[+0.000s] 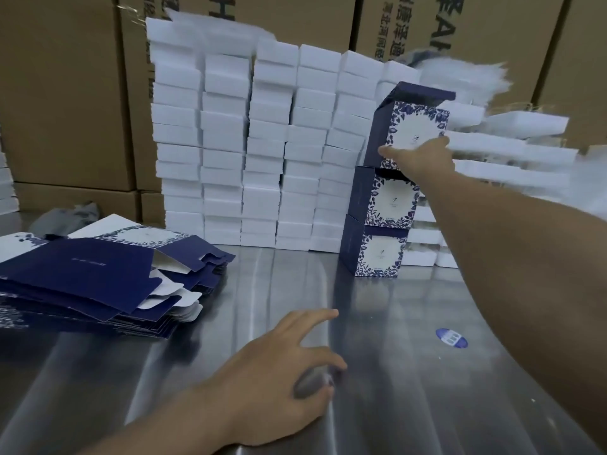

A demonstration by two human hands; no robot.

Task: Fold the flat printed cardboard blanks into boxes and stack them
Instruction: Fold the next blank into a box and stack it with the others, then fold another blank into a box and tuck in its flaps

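My right hand (418, 159) presses flat, straight fingers on the front of the top box (414, 124), highest of three at far right, while my left hand (279, 362) rests spread and empty on the steel table (410, 310) (light, hollow card, probably tippy: I'd hold it by its stiff corners, not the panels).

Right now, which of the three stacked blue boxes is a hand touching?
The top box: the right hand presses on its front face. The middle box and bottom box sit below it in the stack.
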